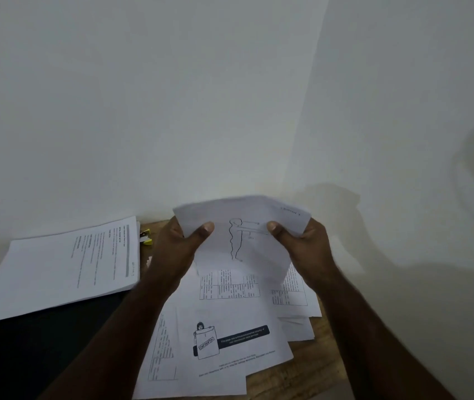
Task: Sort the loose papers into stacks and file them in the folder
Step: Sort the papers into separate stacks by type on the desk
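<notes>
Loose papers (230, 336) fan across the wooden surface (302, 373) below two hands: the left hand (179, 246) and right hand (306, 246) pinch a drawn sheet (244, 241) by its sides, above the pile; a neat stack (65, 267) rests on a dark folder (42, 342) at left.

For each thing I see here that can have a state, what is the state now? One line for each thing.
Left hand: grips the left edge of the held sheet.
Right hand: grips its right edge.
Held sheet: lifted above the table, bent, line drawing facing up.
Loose papers: spread flat, overlapping, unsorted.
Stack: lying on the dark folder, fairly squared.
Dark folder: flat, partly covered by the stack.
Yellow stapler: lying by the wall, untouched.
</notes>
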